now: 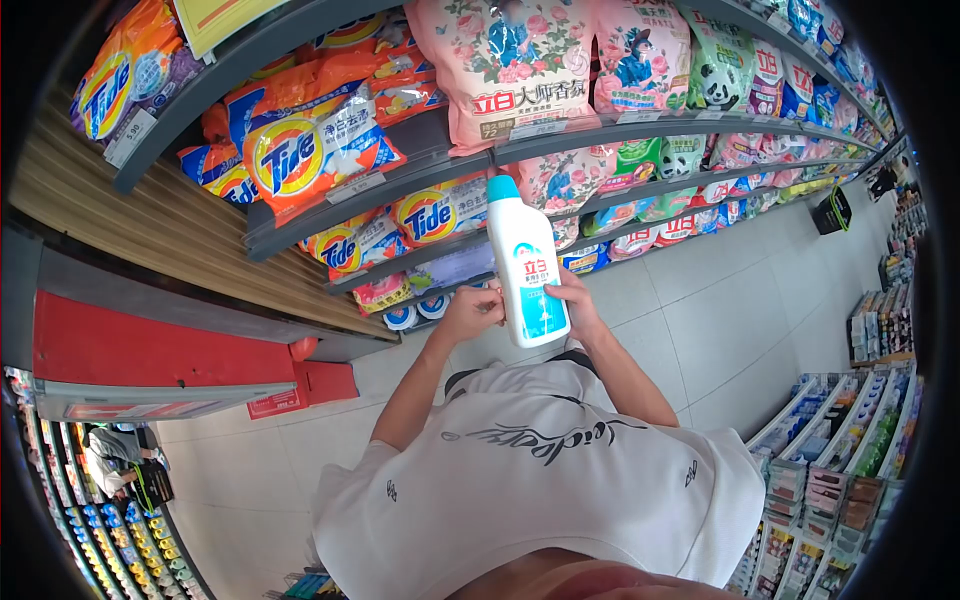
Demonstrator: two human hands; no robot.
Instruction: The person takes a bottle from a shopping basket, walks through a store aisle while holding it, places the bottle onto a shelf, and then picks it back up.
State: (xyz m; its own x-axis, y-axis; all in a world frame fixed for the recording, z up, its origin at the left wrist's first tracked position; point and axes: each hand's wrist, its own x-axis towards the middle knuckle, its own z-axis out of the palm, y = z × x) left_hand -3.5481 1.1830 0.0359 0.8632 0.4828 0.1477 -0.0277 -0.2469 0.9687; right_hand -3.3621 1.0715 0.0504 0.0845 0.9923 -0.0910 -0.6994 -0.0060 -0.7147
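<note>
1. The white bottle (534, 300) is held in the right hand (580, 300), closed on its lower right side, with the thumb (553, 291) laid over the front label.
2. Beside that grip, on the bottle's far edge, the left hand (474, 314) is held with fingers curled; whether the bottle is touched or pinched by it cannot be told.
3. If little support is given from the left, the bottle could be twisted or let slip, since it is held low and to one side, with much of its body standing above the grip.
4. Below and beyond the grip, hard floor tiles (650, 340) are seen; by a drop onto them, the bottle could be cracked or the teal cap (503, 188) jarred loose.
5. The cap, at the end farthest from the grip, could be knocked against the shelf edge (440, 165) if the bottle were swung forward; the gap cannot be judged.
6. Above the grip, a large pink bag (515, 70) is seen overhanging its shelf; above and left, an orange Tide bag (310, 150) overhangs too. Either could be dislodged if brushed by a raised bottle or forearm.
</note>
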